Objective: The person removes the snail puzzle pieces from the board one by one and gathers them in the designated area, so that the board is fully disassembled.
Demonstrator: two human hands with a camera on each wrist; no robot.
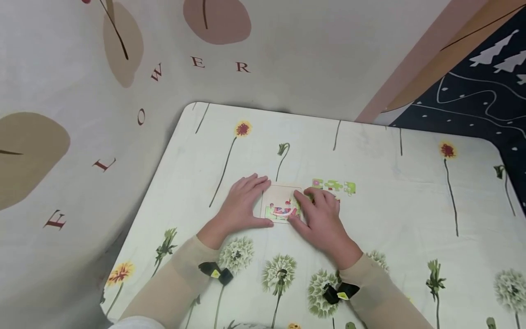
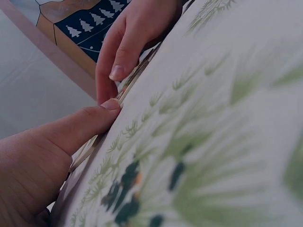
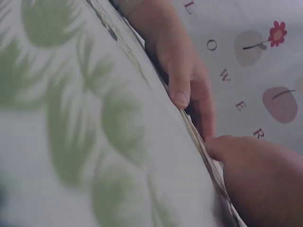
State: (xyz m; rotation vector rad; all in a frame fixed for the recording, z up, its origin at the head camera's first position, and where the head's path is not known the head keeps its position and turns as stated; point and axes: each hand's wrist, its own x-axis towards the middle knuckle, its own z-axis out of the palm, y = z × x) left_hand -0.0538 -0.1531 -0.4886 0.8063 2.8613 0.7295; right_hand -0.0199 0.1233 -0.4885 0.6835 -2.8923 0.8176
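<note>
A small, flat jigsaw board with a pale upper area and a partly assembled red, white and green picture lies on the table. My left hand holds it at the left, thumb along the near edge and fingertips by the far left corner. At the board's right side is my right hand, its index fingertip and thumb spread apart over the picture's edge. From low down, the left wrist view shows the left thumb against the thin board edge, with the right hand beyond it.
Loose green jigsaw pieces lie just beyond the right hand, which partly covers others. The table has a cloth printed with dandelions and other flowers. A pale printed curtain or sheet rises behind it and at the left.
</note>
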